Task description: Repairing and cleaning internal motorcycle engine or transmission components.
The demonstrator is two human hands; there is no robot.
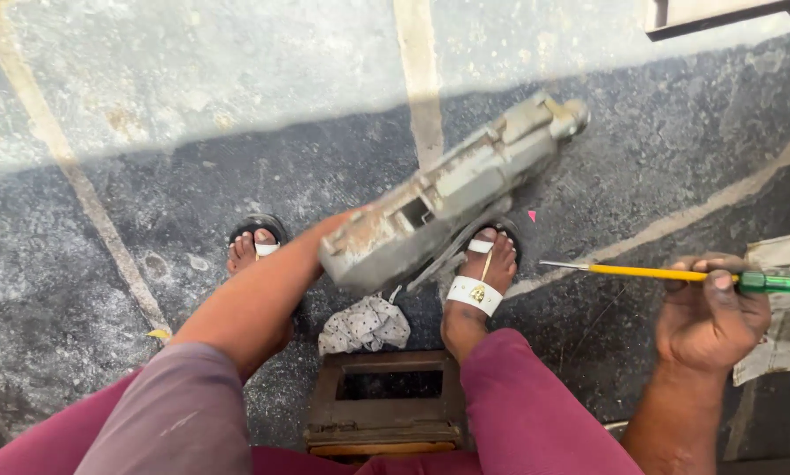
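At frame centre, left hand point(346, 230) mostly hidden behind grey metal unit point(452, 189), gripping its lower end, unit tilted toward upper right. Right hand point(709, 315), right edge, fingers closed round screwdriver point(676, 274), tip pointing left. Rag point(364, 324), wooden stool point(386, 398) below.

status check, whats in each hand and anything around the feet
Left hand grips grey metal part, held off floor. Right hand holds screwdriver, tip clear of part. Spotted rag and wooden stool between feet.
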